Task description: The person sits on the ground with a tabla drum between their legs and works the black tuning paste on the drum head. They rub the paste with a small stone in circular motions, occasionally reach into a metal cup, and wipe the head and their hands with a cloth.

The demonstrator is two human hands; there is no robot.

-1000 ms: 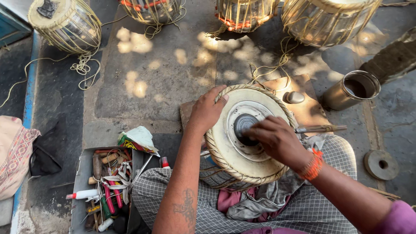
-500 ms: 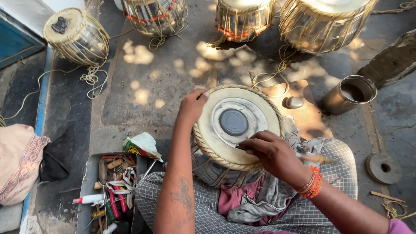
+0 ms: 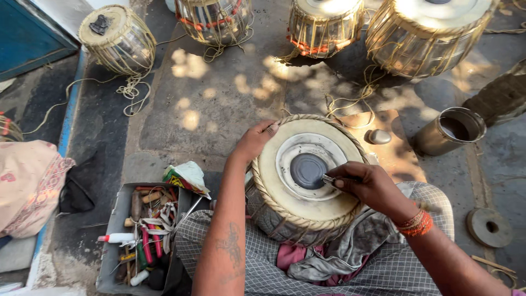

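Observation:
A small drum (image 3: 285, 214) rests tilted on my lap, its pale skin facing up with a dark round patch (image 3: 308, 170) in the middle. My left hand (image 3: 253, 141) grips the drum's far left rim. My right hand (image 3: 368, 185) pinches a small metal tool (image 3: 330, 180) whose tip rests at the edge of the dark patch. Cloths (image 3: 339, 255) lie under the drum on my checked garment.
A grey tray of tools (image 3: 118, 230) sits at my left. Several laced drums (image 3: 118, 38) stand along the far side. A metal cup (image 3: 449, 131) and a smooth stone (image 3: 379, 136) lie to the right; a round disc (image 3: 489, 227) is farther right.
My right hand has shifted from the drum's near rim up to the dark patch with the tool. The drum and left hand stay about where they were.

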